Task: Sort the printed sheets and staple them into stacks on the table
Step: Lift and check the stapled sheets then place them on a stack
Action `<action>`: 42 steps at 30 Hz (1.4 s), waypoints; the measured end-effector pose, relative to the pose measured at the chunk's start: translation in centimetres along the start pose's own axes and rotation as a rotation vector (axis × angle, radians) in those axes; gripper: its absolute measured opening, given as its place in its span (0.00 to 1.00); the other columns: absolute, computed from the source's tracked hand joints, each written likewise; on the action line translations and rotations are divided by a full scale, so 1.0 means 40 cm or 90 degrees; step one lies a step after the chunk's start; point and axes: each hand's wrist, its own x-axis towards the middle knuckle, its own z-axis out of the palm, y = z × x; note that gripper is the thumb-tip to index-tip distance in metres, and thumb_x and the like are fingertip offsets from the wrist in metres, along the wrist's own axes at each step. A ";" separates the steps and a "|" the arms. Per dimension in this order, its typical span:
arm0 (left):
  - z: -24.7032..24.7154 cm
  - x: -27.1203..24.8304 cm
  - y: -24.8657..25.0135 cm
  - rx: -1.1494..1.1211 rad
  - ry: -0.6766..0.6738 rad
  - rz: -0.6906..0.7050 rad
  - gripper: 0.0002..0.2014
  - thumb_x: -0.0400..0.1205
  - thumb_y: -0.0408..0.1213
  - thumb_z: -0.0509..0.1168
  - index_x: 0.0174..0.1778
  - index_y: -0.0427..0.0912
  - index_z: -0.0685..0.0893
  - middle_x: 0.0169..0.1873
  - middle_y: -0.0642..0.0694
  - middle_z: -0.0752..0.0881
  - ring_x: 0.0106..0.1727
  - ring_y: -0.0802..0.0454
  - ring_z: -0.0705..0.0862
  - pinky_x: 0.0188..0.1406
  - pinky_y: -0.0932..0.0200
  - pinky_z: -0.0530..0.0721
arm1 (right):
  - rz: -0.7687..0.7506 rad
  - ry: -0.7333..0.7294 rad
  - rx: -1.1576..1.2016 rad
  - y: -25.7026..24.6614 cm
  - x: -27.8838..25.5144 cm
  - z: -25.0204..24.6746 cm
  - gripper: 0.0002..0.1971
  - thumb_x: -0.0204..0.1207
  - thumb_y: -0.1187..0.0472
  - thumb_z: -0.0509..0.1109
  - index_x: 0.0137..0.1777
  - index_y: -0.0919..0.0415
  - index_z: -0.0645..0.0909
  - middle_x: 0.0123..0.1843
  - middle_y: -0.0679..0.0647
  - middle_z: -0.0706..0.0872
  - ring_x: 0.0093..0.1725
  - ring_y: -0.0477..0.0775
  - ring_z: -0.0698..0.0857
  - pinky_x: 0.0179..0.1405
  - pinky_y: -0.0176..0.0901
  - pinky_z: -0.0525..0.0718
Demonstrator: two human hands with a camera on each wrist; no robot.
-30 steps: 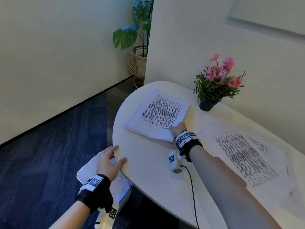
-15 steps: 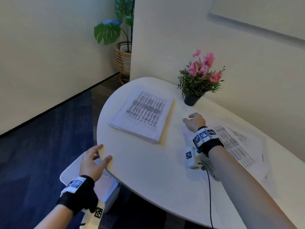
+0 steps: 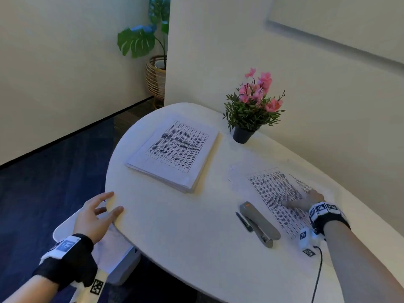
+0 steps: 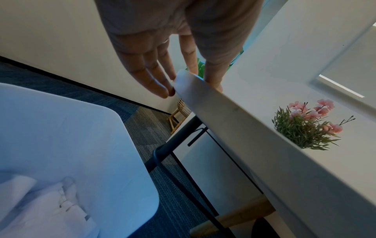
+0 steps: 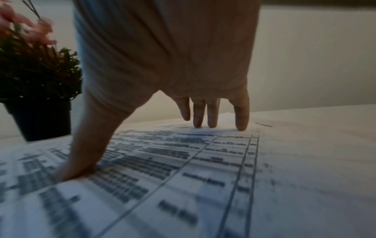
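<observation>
Under the table (image 4: 234, 112), black legs (image 4: 162, 154), head-unseen.

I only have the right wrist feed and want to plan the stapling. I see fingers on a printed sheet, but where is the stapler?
Observer: The stapler lies on the table, just left of the loose sheets that the right hand presses.
Operator: Is the left hand holding anything?
Observer: No. The left hand rests open on the table's near edge.
Operator: Any other paper?
Observer: Yes. A neat stack lies at the table's far left end, left of the flower pot.
</observation>
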 end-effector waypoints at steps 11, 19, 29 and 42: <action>-0.001 -0.003 0.020 0.046 0.000 -0.021 0.23 0.77 0.39 0.72 0.69 0.53 0.77 0.71 0.42 0.74 0.64 0.42 0.78 0.65 0.39 0.74 | -0.070 -0.068 -0.008 -0.026 -0.005 -0.014 0.51 0.59 0.37 0.81 0.76 0.65 0.66 0.75 0.63 0.72 0.71 0.62 0.75 0.67 0.54 0.75; 0.000 -0.024 0.092 0.190 0.060 0.097 0.35 0.67 0.41 0.81 0.70 0.45 0.76 0.69 0.39 0.73 0.67 0.42 0.75 0.68 0.42 0.75 | -0.247 0.244 0.321 0.015 -0.144 -0.094 0.35 0.73 0.56 0.76 0.78 0.65 0.68 0.76 0.60 0.74 0.73 0.64 0.74 0.75 0.59 0.70; 0.152 -0.186 0.459 -0.161 -0.148 0.302 0.65 0.46 0.58 0.83 0.79 0.47 0.60 0.73 0.56 0.70 0.71 0.61 0.72 0.68 0.58 0.71 | -0.518 0.220 0.681 -0.064 -0.525 -0.135 0.14 0.70 0.67 0.77 0.55 0.59 0.82 0.47 0.41 0.87 0.43 0.27 0.85 0.40 0.20 0.80; 0.084 -0.260 0.632 -0.170 -0.021 0.539 0.10 0.67 0.42 0.80 0.40 0.47 0.88 0.38 0.55 0.89 0.41 0.54 0.87 0.47 0.57 0.85 | -0.384 0.019 -0.029 -0.139 -0.414 0.070 0.36 0.64 0.48 0.81 0.69 0.58 0.70 0.66 0.56 0.73 0.65 0.58 0.75 0.62 0.52 0.78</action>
